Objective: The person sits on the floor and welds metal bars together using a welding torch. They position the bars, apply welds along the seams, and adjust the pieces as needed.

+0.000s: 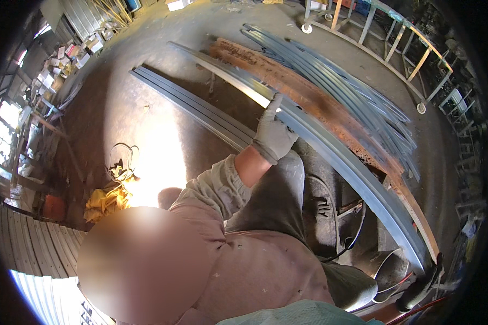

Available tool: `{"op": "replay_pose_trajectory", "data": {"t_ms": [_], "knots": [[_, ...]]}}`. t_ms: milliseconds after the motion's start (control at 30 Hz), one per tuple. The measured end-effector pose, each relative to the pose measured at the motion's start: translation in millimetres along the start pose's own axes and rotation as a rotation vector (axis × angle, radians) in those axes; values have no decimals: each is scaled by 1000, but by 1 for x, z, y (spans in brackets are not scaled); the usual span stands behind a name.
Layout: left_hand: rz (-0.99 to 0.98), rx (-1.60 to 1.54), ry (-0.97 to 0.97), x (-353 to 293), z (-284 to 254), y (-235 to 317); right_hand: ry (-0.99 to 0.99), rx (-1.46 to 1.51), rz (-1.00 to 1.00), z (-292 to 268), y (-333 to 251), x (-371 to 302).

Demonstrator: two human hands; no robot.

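Left hand point(274, 132), in a grey knit glove, holds a long blue-grey steel bar point(347, 161) partway along its length. The fingers point(273, 107) are closed on it, hooked over the far side; I judge this grip steadies the bar and checks any roll. The bar runs slantwise in front of my knees, from the far left to the near right.

Right hand point(425, 284), in a dark glove, is at the near end of the bar, deep in shadow. I cannot tell whether its fingers are wrapped round the metal or merely against it. Hands well apart along the length: probably for better control than a single hold would give.

Alongside the bar, on its far side: a broad rust-brown steel beam point(309, 95), roughly parallel. Beyond that, a loose bundle of slim silvery tubes point(331, 76), laid on the concrete floor point(179, 27). Nearer, to the left: three straight grey metal bars point(190, 102), side by side. Like lies with like, presumably so that each kind stays within reach.

A wheeled metal frame trolley point(367, 24) stands toward the floor's far right corner; crumpled yellow sheeting point(104, 205) lies to my left, well apart from the bar.
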State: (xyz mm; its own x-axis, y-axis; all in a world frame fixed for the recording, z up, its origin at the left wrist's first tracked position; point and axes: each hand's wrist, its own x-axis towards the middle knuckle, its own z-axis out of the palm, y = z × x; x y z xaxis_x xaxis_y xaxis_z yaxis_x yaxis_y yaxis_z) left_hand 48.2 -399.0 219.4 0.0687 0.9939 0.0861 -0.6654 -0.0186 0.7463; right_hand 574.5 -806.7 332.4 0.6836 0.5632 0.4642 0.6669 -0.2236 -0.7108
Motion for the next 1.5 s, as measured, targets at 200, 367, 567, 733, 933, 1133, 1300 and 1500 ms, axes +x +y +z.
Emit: {"op": "replay_pose_trajectory", "data": {"t_ms": [200, 367, 567, 733, 933, 1133, 1300, 1500], "knots": [[-418, -600, -19, 29, 35, -13, -70, -174, -219, -35, 48, -24], [-446, -446, 22, 52, 31, -50, 182, -506, -409, -22, 53, -35], [-528, -57, 70, 61, 48, -45, 228, 11, -842, 81, 30, -27], [-763, 240, -199, 56, 65, -49, -264, 297, -55, 140, 39, -19], [-709, 307, -83, 124, 11, -68, -637, 337, -2, 238, -73, -12], [-729, 445, 23, 199, -14, -90, -787, 298, -38, 224, -74, -17], [-909, 806, -67, 246, -17, -112, -935, 86, 94, 218, -67, -22], [-735, 1174, -38, 283, -8, -138, -1169, 120, 24, 241, -68, -5]]}}
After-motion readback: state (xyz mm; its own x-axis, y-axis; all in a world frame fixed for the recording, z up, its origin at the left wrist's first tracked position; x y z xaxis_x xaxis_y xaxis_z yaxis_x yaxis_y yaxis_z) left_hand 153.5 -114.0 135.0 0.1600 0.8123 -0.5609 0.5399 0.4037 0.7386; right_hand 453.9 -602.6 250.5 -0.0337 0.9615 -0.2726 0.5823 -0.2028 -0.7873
